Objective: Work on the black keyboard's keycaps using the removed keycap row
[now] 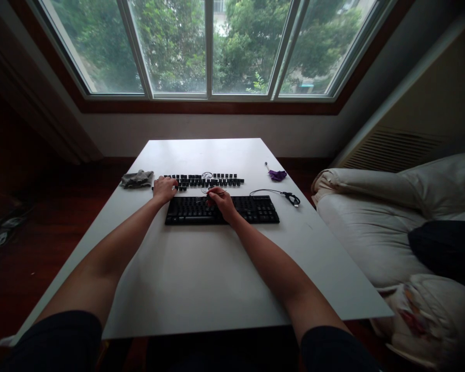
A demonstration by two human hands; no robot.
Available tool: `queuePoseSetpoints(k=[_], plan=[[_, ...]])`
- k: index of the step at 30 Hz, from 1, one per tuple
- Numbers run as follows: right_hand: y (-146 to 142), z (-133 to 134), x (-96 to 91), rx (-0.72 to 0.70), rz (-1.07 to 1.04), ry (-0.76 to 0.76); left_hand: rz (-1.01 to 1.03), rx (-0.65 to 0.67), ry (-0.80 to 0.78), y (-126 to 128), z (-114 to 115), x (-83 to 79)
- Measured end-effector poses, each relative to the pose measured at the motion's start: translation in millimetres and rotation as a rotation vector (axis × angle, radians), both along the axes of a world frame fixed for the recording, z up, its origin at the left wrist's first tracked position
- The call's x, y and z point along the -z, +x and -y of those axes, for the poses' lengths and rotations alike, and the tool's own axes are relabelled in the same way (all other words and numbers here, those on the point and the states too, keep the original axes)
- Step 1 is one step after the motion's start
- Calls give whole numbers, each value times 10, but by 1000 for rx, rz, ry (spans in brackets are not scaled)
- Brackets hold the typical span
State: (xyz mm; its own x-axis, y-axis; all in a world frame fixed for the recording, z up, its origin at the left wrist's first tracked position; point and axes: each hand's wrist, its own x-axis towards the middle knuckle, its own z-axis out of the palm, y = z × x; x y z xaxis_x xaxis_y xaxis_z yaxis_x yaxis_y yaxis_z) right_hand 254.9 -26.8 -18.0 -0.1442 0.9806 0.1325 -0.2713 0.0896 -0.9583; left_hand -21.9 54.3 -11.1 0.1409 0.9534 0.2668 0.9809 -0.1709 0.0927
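Note:
A black keyboard (251, 209) lies across the middle of a white table (201, 268). Behind it, rows of loose black keycaps (211, 181) are laid out. My left hand (164, 188) rests curled on the left end of the keycap rows, fingers closed over some caps. My right hand (221, 202) sits on the keyboard's upper middle, pinching a thin wire tool (213, 194) against the keys. The keyboard's cable (282, 195) curls off to the right.
A grey cloth (137, 179) lies left of the keycaps. A small purple item (277, 175) rests at the table's right far side. A white sofa (391, 227) with a dark garment stands to the right. Windows run behind the table.

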Motion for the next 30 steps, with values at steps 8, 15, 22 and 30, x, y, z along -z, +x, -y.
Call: queuePoseSetpoints(k=[8,15,22,30], plan=[[-1,8,-16,11,47,23,5,94,29,50,-11,-14],[0,0,3,0,26,2,31,119,23,100,-22,16],[-12,1,-3,-2,10,-1,8,102,28,77,-34,19],[-20,-3,1,1,34,22,33,45,41,125,29,-28]])
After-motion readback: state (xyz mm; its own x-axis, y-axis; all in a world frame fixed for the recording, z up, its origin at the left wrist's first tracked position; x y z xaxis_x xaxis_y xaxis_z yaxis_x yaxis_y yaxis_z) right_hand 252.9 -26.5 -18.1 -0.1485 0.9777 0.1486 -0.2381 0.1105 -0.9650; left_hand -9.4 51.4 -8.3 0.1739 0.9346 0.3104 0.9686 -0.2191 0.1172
